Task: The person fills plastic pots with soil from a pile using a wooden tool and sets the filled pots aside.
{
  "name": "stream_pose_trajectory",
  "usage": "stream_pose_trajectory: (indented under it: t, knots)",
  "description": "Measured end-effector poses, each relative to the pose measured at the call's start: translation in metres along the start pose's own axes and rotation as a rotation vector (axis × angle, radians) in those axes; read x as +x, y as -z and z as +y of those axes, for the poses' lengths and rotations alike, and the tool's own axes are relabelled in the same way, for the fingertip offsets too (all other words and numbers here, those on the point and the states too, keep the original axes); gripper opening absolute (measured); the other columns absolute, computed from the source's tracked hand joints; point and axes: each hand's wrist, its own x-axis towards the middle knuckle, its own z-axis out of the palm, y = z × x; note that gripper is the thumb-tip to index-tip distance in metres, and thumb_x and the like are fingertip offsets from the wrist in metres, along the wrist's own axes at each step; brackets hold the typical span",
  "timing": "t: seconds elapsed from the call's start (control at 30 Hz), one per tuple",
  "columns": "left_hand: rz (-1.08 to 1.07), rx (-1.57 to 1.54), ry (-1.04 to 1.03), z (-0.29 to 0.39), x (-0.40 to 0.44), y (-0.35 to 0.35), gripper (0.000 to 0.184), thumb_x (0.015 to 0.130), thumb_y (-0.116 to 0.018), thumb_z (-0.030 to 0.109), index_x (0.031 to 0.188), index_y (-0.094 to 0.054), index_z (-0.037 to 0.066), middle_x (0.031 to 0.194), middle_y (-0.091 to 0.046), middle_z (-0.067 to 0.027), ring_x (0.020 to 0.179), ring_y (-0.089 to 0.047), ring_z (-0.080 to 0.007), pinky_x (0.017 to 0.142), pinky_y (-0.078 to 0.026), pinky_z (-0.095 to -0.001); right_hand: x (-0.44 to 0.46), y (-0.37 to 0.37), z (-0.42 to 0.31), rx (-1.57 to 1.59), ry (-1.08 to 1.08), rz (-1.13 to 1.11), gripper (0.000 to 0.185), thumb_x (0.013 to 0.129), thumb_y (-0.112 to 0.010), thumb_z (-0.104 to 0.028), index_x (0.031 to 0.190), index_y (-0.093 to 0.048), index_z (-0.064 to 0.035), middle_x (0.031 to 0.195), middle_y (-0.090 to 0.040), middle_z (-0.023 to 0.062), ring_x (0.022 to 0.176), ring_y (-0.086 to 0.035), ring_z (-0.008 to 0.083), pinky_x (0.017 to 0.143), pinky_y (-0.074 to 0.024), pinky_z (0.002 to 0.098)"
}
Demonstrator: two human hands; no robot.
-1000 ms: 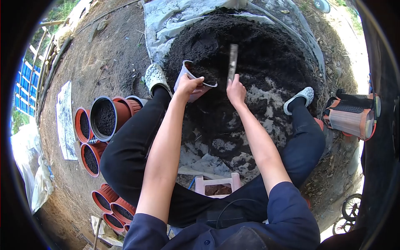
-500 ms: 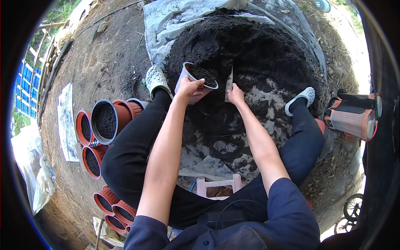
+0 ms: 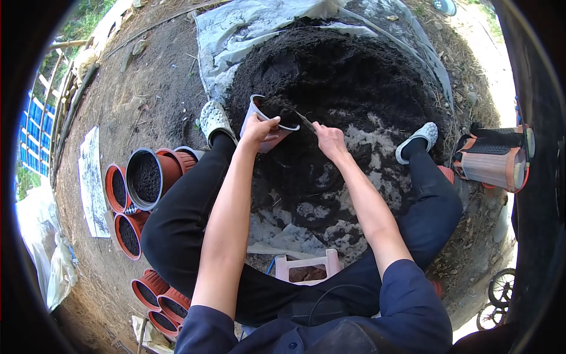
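My left hand grips a pale pot by its side, thumb near the rim. The pot tilts to the right, with dark soil at its mouth. My right hand is closed round a narrow flat tool, whose tip is at the pot's right rim with soil by it. Beneath both hands lies a broad heap of dark soil on a pale sheet.
Several reddish-brown pots of soil stand to the left, beside a white board. A small pale stool sits between the legs. A brown and black container is at the right.
The tool in my right hand has swung from upright over the soil to a leftward slant at the pot's rim. My left hand still holds the pot, slightly shifted left in view.
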Motion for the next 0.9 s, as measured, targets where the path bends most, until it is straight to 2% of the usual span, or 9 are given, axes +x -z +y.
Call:
stream_pose_trajectory:
  t: [0.2,0.27,0.37,0.4,0.47,0.53,0.57,0.67,0.9]
  knots:
    - [-0.022,-0.002,0.002,-0.003,0.002,0.0,0.035,0.084,-0.077,0.017,0.097,-0.048,0.003,0.09,-0.066,-0.0127,0.081,-0.069,-0.0223,0.061,-0.062,-0.0369,0.025,0.013,-0.015,-0.032,0.07,0.053,0.012,0.093,-0.053,-0.012,0.104,-0.057,-0.0101,0.081,-0.067,0.0115,0.073,-0.068,0.0337,0.064,-0.0536,0.045]
    - [-0.015,0.002,0.007,-0.002,-0.001,0.0,0.036,0.084,-0.077,0.017,0.097,-0.047,0.003,0.09,-0.066,-0.0126,0.083,-0.069,-0.0225,0.062,-0.062,-0.0373,0.036,0.012,-0.022,0.067,-0.4,-0.006,0.015,0.095,-0.054,-0.02,0.105,-0.054,-0.0086,0.085,-0.07,0.0175,0.079,-0.068,0.0395,0.069,-0.0533,0.0504]
    - [0.002,-0.012,0.01,-0.004,0.002,-0.003,0.036,0.084,-0.077,0.016,0.095,-0.046,0.003,0.088,-0.066,-0.0131,0.077,-0.069,-0.0228,0.059,-0.062,-0.0378,0.049,-0.014,0.018,0.267,-0.723,0.229,0.029,0.092,-0.059,-0.028,0.106,-0.054,-0.0026,0.09,-0.068,0.0268,0.086,-0.065,0.0477,0.077,-0.05,0.0571]
    - [0.002,-0.017,0.018,-0.006,0.004,-0.003,0.035,0.084,-0.077,0.015,0.095,-0.046,0.003,0.087,-0.066,-0.0135,0.075,-0.069,-0.023,0.057,-0.062,-0.0375,0.053,-0.03,0.042,0.294,-0.761,0.35,0.028,0.09,-0.062,-0.025,0.102,-0.06,-0.0003,0.087,-0.069,0.0254,0.081,-0.068,0.0449,0.073,-0.0524,0.0522]
    - [-0.001,-0.022,0.024,-0.008,0.005,-0.004,0.035,0.084,-0.077,0.014,0.095,-0.046,0.003,0.087,-0.066,-0.014,0.073,-0.07,-0.0232,0.056,-0.062,-0.0373,0.059,-0.028,0.073,0.88,-1.078,0.319,0.018,0.089,-0.062,-0.014,0.094,-0.063,0.0029,0.079,-0.069,0.0165,0.056,-0.066,0.0193,0.048,-0.0496,0.0333]
    - [-0.002,-0.027,0.026,-0.004,0.002,-0.003,0.034,0.084,-0.077,0.014,0.094,-0.046,0.003,0.086,-0.066,-0.0144,0.071,-0.07,-0.0234,0.055,-0.062,-0.0371,0.06,-0.026,0.084,0.847,-1.147,0.237,0.019,0.088,-0.062,-0.015,0.098,-0.063,0.002,0.088,-0.071,0.0195,0.071,-0.07,0.029,0.06,-0.0539,0.0401]
    - [-0.002,-0.021,0.028,-0.002,0.001,-0.004,0.034,0.084,-0.077,0.014,0.094,-0.046,0.003,0.087,-0.066,-0.0147,0.072,-0.07,-0.0235,0.056,-0.062,-0.037,0.06,-0.033,0.082,0.852,-1.145,0.233,0.019,0.088,-0.062,-0.015,0.098,-0.063,0.002,0.088,-0.071,0.0195,0.071,-0.07,0.029,0.06,-0.0539,0.0401]
    - [-0.006,-0.013,0.051,-0.001,0.005,-0.003,0.034,0.084,-0.077,0.014,0.094,-0.046,0.002,0.087,-0.066,-0.0147,0.073,-0.07,-0.0234,0.056,-0.062,-0.0369,0.056,-0.042,0.064,0.306,-0.795,0.058,0.03,0.088,-0.063,-0.023,0.112,-0.057,-0.0054,0.109,-0.067,0.0239,0.105,-0.061,0.0462,0.088,-0.0481,0.0537]
    - [-0.019,-0.005,0.031,0.0,0.005,-0.004,0.031,0.085,-0.076,0.013,0.098,-0.051,-0.001,0.084,-0.067,-0.014,0.07,-0.07,-0.0228,0.055,-0.062,-0.0355,0.038,-0.033,0.03,0.221,-0.555,-0.158,0.037,0.091,-0.061,-0.024,0.121,-0.048,-0.007,0.104,-0.066,0.0274,0.101,-0.061,0.0475,0.084,-0.0483,0.0559]
